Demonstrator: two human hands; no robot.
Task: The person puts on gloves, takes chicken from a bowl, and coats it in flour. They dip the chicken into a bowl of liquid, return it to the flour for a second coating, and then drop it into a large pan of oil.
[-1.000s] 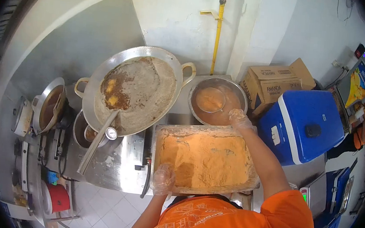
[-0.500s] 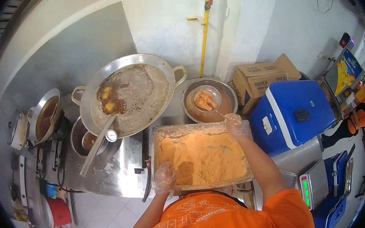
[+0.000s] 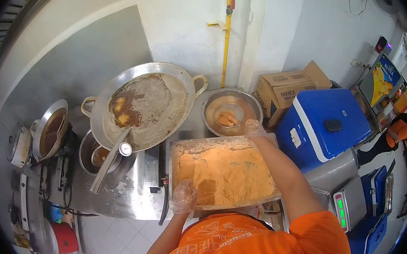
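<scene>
My right hand [image 3: 256, 130], in a clear plastic glove, is closed around the handle of a round wire strainer beyond the tray's far right edge. The strainer [image 3: 236, 109] is down in a metal basin [image 3: 208, 122] of orange-brown liquid. Battered-looking pieces of food, perhaps chicken [image 3: 226, 118], lie in it. Also gloved, my left hand [image 3: 184, 196] grips the near left rim of a rectangular metal tray [image 3: 171, 160]. Orange-tan flour-like powder [image 3: 228, 170] fills much of this tray, with a darker patch close to my left hand.
A wide two-handled wok [image 3: 160, 67] of foamy oil holds frying pieces [image 3: 123, 119], a long metal utensil [image 3: 105, 169] and a dial thermometer [image 3: 125, 149]. A blue cooler [image 3: 330, 118], a cardboard box [image 3: 284, 88] and a digital scale [image 3: 343, 212] stand at the right. A smaller pan [image 3: 51, 128] is leftward.
The strainer has gone lower into the basin, its rim now partly in the liquid. My right hand has shifted slightly left and away from me; my left hand stays at the tray rim.
</scene>
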